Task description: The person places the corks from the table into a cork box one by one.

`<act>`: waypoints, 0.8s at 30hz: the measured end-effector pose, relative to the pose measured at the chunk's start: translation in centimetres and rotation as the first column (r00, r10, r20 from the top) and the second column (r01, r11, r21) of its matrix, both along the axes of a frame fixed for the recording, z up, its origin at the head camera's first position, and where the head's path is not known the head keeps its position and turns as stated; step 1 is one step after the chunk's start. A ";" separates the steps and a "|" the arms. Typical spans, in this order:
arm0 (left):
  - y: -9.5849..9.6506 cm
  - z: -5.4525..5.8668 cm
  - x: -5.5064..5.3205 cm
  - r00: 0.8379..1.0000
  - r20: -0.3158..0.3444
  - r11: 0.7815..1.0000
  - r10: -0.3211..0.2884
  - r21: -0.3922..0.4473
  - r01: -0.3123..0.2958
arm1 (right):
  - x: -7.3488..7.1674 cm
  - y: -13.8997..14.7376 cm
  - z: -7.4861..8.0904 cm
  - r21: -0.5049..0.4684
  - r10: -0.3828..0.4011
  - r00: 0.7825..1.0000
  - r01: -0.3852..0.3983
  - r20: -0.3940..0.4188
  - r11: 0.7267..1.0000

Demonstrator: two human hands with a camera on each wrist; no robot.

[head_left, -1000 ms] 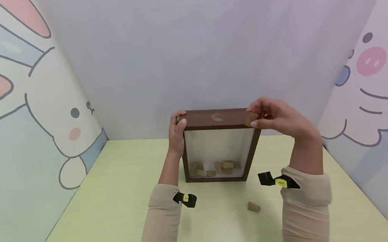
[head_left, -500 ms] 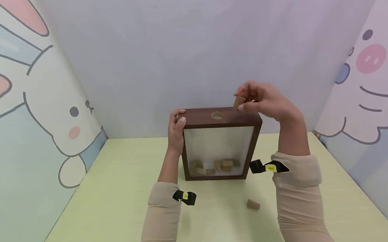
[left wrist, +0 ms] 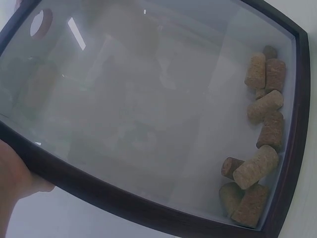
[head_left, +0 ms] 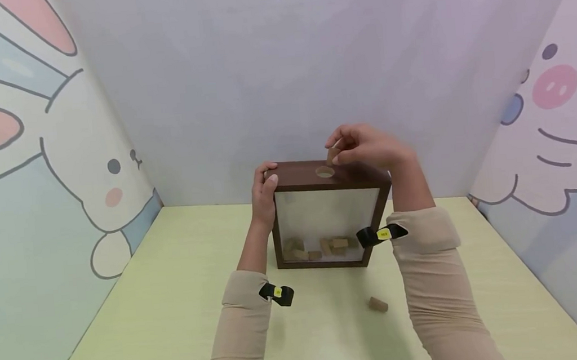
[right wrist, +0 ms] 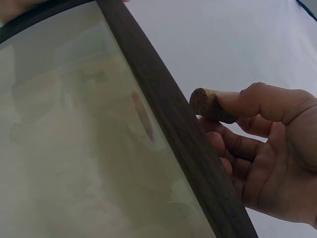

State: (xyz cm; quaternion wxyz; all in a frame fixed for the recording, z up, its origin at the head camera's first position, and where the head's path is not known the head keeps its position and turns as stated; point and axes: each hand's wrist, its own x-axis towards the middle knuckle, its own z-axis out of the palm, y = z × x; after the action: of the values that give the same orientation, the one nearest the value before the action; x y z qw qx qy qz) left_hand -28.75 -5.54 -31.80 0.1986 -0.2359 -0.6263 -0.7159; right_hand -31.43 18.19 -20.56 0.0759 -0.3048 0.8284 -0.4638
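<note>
A dark brown wooden frame box (head_left: 298,174) with a clear front stands upright on the table, a round hole (head_left: 325,172) in its top. My left hand (head_left: 263,196) grips its upper left corner, thumb on the front side and fingers over the top. Pinched between the thumb and fingers of my right hand (head_left: 367,146) is a cork (right wrist: 204,103), held just above the top, right beside the hole. Behind the clear front, several corks (left wrist: 265,106) lie heaped along the bottom in the left wrist view.
One loose cork (head_left: 378,304) lies on the pale green table (head_left: 186,301) in front of the box. A plain wall (head_left: 280,79) rises close behind it. Side walls carry a cartoon rabbit (head_left: 95,178) at left and a pink-cheeked cartoon animal (head_left: 549,125) at right.
My right hand has brought the cork from the box's top right corner up and leftward to beside the hole. The left hand keeps its hold on the corner.
</note>
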 end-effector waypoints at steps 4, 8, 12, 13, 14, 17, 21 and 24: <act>0.1 -0.2 0.0 1.000 -0.002 1.000 0.000 -0.001 0.000 | -0.5 -0.9 0.1 0.101 -0.026 0.996 0.017 0.080 0.995; 0.1 -0.2 -0.1 1.000 -0.004 1.000 0.000 -0.006 0.000 | -0.9 -1.4 0.6 0.187 -0.033 0.987 0.003 0.159 0.982; 0.1 -0.2 0.0 1.000 -0.004 1.000 -0.004 0.000 0.004 | -1.6 -1.7 1.2 0.232 -0.022 0.970 -0.036 0.241 0.972; 0.2 -0.2 0.0 1.000 -0.006 1.000 -0.006 0.000 0.006 | -1.7 -1.8 1.4 0.239 -0.022 0.965 -0.043 0.261 0.970; 0.2 -0.2 0.0 1.000 -0.008 1.000 -0.007 -0.001 0.007 | -1.9 -1.9 1.5 0.248 -0.029 0.959 -0.043 0.281 0.968; 0.2 -0.2 0.1 1.000 -0.014 1.000 -0.006 -0.009 0.006 | -2.1 -2.3 1.8 0.270 -0.062 0.940 -0.032 0.334 0.962; 0.0 -0.2 0.1 1.000 -0.020 1.000 -0.006 -0.016 0.006 | -2.3 -2.9 2.0 0.319 -0.101 0.926 -0.022 0.363 0.947; -0.1 -0.1 0.0 1.000 -0.027 1.000 -0.008 -0.012 0.007 | -2.5 -3.3 2.1 0.350 -0.115 0.927 -0.019 0.357 0.936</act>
State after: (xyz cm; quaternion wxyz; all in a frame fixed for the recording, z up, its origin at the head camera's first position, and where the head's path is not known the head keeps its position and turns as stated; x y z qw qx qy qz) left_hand -28.77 -5.59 -31.89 0.2029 -0.2489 -0.6269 -0.7098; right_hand -33.89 14.85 -18.48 0.2726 -0.1725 0.8749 -0.3613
